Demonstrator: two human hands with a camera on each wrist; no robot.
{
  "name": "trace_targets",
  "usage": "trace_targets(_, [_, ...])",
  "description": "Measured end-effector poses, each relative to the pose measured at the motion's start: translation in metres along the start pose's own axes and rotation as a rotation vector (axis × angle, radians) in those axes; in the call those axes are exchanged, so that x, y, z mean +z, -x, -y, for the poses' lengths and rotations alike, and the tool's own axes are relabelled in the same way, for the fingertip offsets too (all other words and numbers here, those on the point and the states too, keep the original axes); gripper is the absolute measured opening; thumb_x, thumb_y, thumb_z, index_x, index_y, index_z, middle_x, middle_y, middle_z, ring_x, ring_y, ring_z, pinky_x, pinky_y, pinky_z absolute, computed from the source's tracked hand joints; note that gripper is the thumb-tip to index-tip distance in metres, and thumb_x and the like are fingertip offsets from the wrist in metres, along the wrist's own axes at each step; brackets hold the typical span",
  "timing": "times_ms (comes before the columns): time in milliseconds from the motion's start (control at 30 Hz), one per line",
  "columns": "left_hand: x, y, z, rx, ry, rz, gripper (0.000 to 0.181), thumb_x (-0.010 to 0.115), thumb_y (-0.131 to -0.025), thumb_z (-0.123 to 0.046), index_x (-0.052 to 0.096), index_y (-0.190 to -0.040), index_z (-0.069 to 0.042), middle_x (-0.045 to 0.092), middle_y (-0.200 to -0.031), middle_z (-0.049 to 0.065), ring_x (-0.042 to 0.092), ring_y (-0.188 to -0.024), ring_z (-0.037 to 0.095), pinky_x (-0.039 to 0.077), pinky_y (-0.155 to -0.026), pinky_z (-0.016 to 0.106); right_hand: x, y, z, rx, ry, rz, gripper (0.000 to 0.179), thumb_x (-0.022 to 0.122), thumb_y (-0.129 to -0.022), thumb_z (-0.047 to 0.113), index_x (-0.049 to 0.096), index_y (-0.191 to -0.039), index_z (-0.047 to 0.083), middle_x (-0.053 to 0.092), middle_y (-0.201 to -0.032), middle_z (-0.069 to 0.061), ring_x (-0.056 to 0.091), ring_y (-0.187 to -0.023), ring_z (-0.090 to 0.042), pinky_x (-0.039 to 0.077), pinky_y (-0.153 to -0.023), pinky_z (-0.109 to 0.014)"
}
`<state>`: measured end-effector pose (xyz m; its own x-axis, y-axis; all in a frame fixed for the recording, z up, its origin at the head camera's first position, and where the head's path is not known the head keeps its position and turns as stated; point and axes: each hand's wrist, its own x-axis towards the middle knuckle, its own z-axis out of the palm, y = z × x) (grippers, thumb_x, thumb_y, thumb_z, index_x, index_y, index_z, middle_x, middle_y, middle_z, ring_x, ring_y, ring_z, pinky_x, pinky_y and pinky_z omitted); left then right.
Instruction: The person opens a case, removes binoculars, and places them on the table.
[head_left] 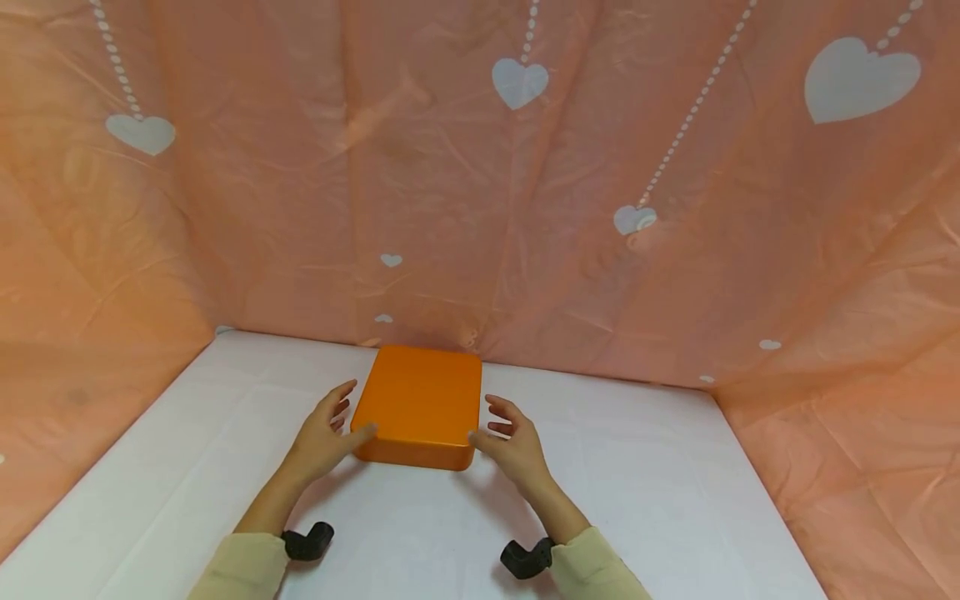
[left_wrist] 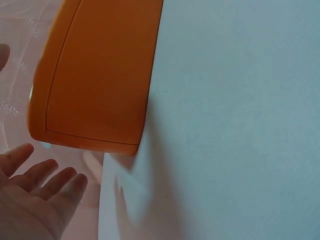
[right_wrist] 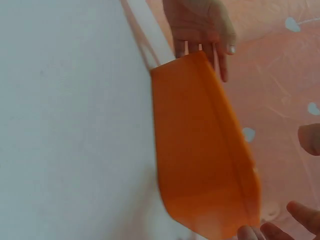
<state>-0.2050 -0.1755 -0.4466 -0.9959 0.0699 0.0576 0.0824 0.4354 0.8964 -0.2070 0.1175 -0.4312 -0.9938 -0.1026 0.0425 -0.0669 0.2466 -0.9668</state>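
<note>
Both wrist views look dim; shadows (left_wrist: 167,195) blur softly.

The person's left forearm (head_left: 272,502) and right forearm (head_left: 557,510) are slanting forward and inward. The left hand (head_left: 322,437) and right hand (head_left: 519,446) are facing each other, fingers bending slightly, thumbs pointing inward.

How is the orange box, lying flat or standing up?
Lying flat: the box shows its broad face upward, low sides beneath.
</note>
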Motion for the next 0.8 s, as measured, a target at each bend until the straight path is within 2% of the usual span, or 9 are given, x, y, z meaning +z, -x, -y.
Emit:
trace_targets(167, [0.003, -0.002, 0.002, 0.009, -0.004, 0.001, 0.091, 0.076, -0.081, -0.026, 0.023, -0.152, -0.004, 0.023, -0.153, 0.030, 0.030, -0.140, 0.048, 0.030, -0.113, 0.055, 0.008, -0.004, -0.008, -0.005, 0.034, 0.037, 0.073, 0.078, -0.075, 0.011, 0.047, -0.141, 0.007, 0.047, -0.142, -0.022, 0.054, -0.119, -0.042, 0.054, -0.093, -0.048])
trace_targets(333, [0.006, -0.004, 0.003, 0.001, -0.007, 0.026, 0.097, 0.080, -0.077, -0.027, 0.022, -0.152, -0.003, 0.025, -0.153, 0.031, 0.028, -0.141, 0.045, 0.029, -0.114, 0.052, 0.014, -0.003, -0.010, 0.003, 0.103, 0.056, 0.081, 0.082, -0.072, 0.012, 0.044, -0.143, 0.009, 0.043, -0.142, -0.024, 0.054, -0.121, -0.041, 0.051, -0.098, -0.048])
trace_targets(500, [0.007, -0.005, 0.005, -0.006, -0.030, 0.050, 0.099, 0.081, -0.077, -0.027, 0.022, -0.152, -0.002, 0.028, -0.154, 0.028, 0.028, -0.142, 0.044, 0.029, -0.115, 0.051, 0.020, -0.001, -0.012, -0.036, 0.164, 0.057, 0.081, 0.081, -0.073, 0.011, 0.042, -0.144, 0.005, 0.036, -0.147, -0.024, 0.048, -0.127, -0.045, 0.047, -0.103, -0.050])
trace_targets(800, [0.008, -0.005, 0.005, 0.025, -0.057, 0.052, 0.097, 0.082, -0.076, -0.024, 0.025, -0.151, -0.001, 0.033, -0.152, 0.024, 0.036, -0.139, 0.042, 0.032, -0.114, 0.054, 0.026, -0.003, -0.012, -0.098, 0.193, 0.041, 0.080, 0.082, -0.072, 0.007, 0.042, -0.142, -0.001, 0.039, -0.144, -0.024, 0.049, -0.127, -0.044, 0.046, -0.104, -0.049])
